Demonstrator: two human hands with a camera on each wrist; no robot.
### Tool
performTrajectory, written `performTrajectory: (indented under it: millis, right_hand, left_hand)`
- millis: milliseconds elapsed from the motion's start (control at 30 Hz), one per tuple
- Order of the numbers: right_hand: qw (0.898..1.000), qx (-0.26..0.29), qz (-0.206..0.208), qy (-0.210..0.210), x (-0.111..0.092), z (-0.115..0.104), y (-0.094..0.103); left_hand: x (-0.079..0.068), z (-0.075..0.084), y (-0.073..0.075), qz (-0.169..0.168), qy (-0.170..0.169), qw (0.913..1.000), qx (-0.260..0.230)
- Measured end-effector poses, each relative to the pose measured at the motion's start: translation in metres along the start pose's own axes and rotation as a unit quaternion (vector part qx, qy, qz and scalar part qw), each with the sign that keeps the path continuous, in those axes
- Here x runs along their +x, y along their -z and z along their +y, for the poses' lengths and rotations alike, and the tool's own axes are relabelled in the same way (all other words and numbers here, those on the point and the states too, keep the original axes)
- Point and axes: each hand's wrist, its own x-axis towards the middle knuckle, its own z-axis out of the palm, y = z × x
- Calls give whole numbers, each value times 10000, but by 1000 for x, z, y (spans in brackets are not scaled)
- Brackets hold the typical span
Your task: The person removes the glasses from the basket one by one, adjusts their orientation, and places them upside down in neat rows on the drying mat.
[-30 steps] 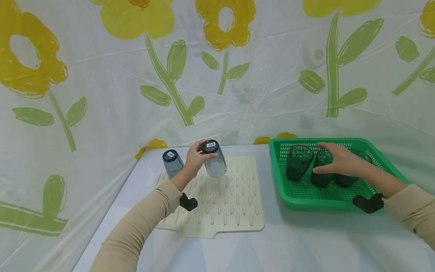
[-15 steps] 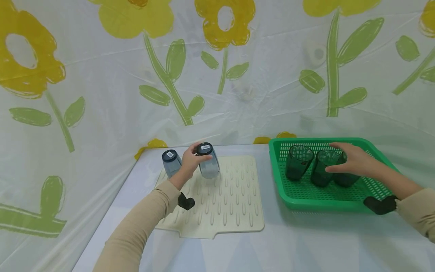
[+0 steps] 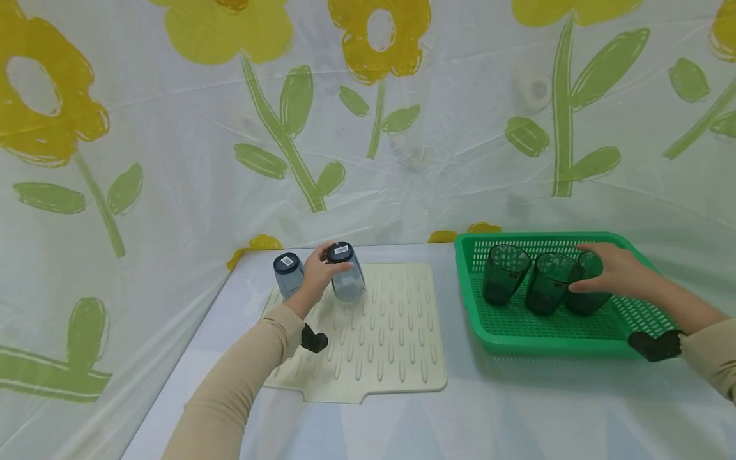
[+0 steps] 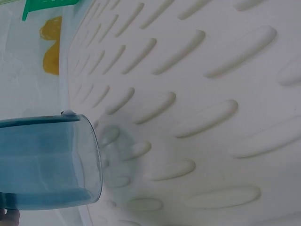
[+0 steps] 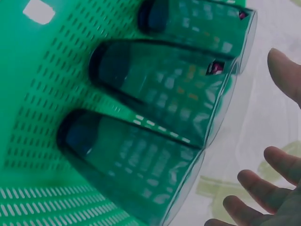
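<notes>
My left hand (image 3: 315,276) grips a tinted drinking glass (image 3: 349,284) near its dark base, which points up. In the left wrist view, that upside-down glass (image 4: 44,162) has its rim close over the ribbed cream drying mat (image 4: 263,179). A second upturned glass (image 3: 287,273) stands at the mat's back left corner, partly behind the hand. Over the green basket (image 3: 540,348), my right hand (image 3: 621,276) has thumb and fingers spread beside the rightmost glass (image 3: 588,303). The right wrist view shows those fingertips (image 5: 277,162) apart from the glasses' rims.
Two more glasses, one at the left (image 3: 505,275) and one in the middle (image 3: 549,285), stand mouth up in the basket. A flower-printed sheet (image 3: 448,160) rises behind the table (image 3: 437,425). A gap of table separates mat and basket.
My left hand has moved left with its glass, nearer the second upturned glass, and slightly lower. My right hand has moved right across the basket, from the middle glass to the rightmost one.
</notes>
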Motion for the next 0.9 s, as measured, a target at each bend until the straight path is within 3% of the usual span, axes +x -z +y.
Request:
performTrajectory:
  millis: [433, 900]
  right_hand:
    - [9995, -302, -100, -48, 4, 24, 2]
    - [9984, -331, -307, -350, 6, 40, -1]
  left_hand:
    - [6, -6, -3, 268, 248, 9993, 100]
    - [12, -14, -8, 599, 6, 9981, 171]
